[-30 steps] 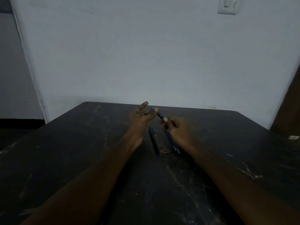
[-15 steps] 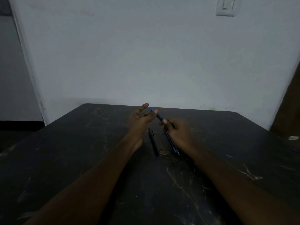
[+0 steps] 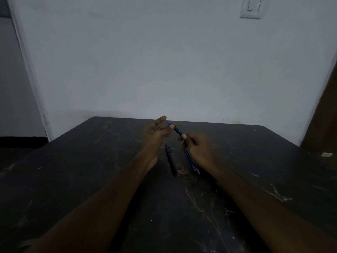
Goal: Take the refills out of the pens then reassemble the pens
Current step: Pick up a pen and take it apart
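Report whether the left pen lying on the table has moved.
No. The pen still ends beside the same orange scratch on the table.

A dark, scratched table point(image 3: 91, 179) is lying in dim light. A pale wall point(image 3: 164, 61) is rising just behind the table's far edge, bearing a white light switch point(image 3: 251, 7) high above the table's right part. A small white object point(image 3: 326, 154) is lying by the table's right edge, and a brown panel point(image 3: 324, 115) is standing beyond that edge.
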